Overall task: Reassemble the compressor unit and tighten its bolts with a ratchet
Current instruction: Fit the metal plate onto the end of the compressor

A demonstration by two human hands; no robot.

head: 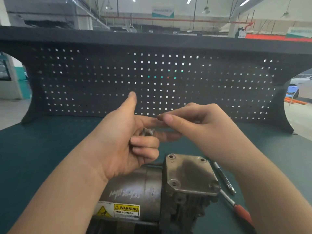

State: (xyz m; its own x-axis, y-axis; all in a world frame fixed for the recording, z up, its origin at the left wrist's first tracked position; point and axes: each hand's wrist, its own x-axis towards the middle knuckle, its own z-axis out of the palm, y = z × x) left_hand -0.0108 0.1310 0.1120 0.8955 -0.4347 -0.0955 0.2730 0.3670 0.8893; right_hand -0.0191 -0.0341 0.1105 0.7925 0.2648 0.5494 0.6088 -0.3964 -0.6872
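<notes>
Both hands raised above dark green worktop (42, 149), in front of black perforated back panel (101, 78). Left hand (125, 141) palm up, thumb pointing up, lower fingers curled around small grey metal bolts (148, 131), blurred. Right hand (199, 122) pinches something small at left index fingertip; cannot tell what. Worn grey metal compressor unit (152, 188) lies on worktop just below hands, square head plate (189, 173) up, bolt holes at corners. Yellow warning label (121, 211) on cylinder. Red-handled ratchet (239, 211) lies on worktop beside unit, right side.
</notes>
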